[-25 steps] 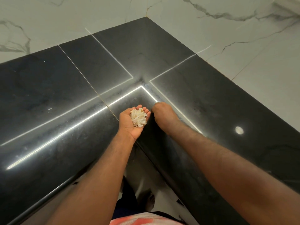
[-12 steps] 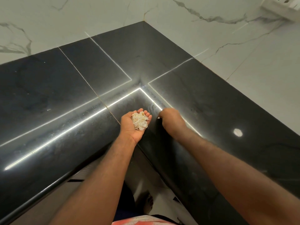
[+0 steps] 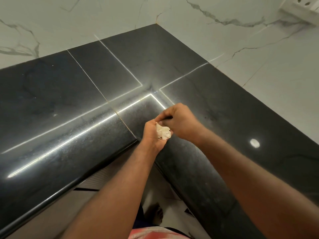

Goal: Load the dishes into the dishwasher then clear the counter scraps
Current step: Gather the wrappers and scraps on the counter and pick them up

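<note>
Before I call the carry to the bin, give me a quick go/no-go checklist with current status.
1. Scraps gathered in left hand: ok, a pale heap sits in the cupped palm.
2. Right hand free: cannot tell, its curled fingers cover the heap's far side.
3. Counter leftovers: cannot tell, the hands hide the patch at the inner corner.
4. Bin in sight: not ok, none in view.

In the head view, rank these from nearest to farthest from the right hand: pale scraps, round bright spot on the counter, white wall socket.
From the right hand:
1. scraps, beside it, in the left hand
2. bright spot, rightward on the counter
3. wall socket, far upper right
</note>
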